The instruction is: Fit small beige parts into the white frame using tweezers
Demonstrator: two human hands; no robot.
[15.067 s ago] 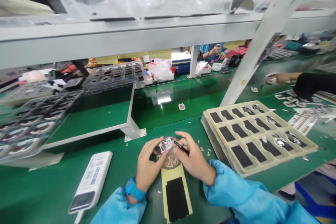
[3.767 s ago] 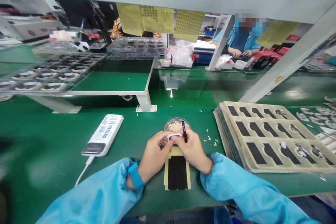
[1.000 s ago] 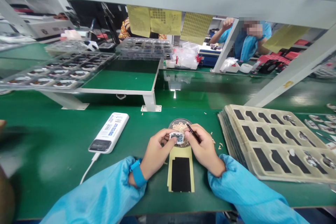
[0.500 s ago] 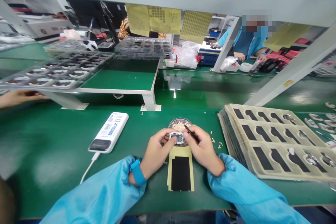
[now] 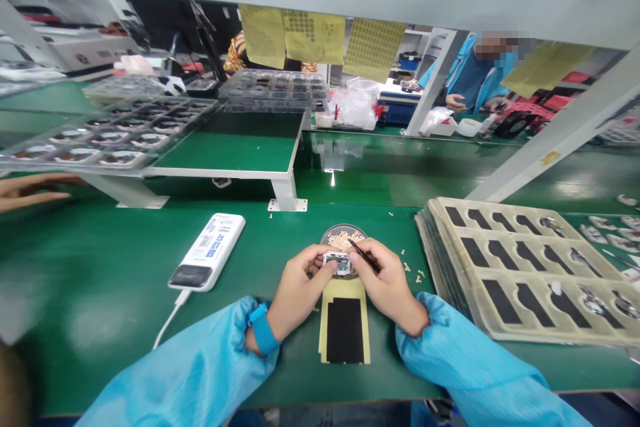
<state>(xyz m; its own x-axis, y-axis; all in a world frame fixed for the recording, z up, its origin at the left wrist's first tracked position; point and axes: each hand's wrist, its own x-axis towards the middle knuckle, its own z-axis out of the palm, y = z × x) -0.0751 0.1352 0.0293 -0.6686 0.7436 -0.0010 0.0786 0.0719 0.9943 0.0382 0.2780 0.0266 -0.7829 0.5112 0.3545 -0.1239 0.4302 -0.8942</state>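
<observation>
Between the thumb and fingers of my left hand is a small white-rimmed case with a grey inside. My right hand pinches dark tweezers and rests its fingertips at the case's right edge. Just behind the case is a round dish, partly hidden by the hands, with small beige pieces in it. Below the hands lies a yellow sheet bearing a black rectangle.
A white power bank with a cable lies at left. Stacked cream trays with metal parts stand at right. A raised shelf holds clear trays. Another person's hand reaches in at far left; a person in blue sits beyond.
My hands, the case and the tweezers look nearly unchanged. At far left the other person's hand has shifted slightly left. The person beyond has moved their hands and head.
</observation>
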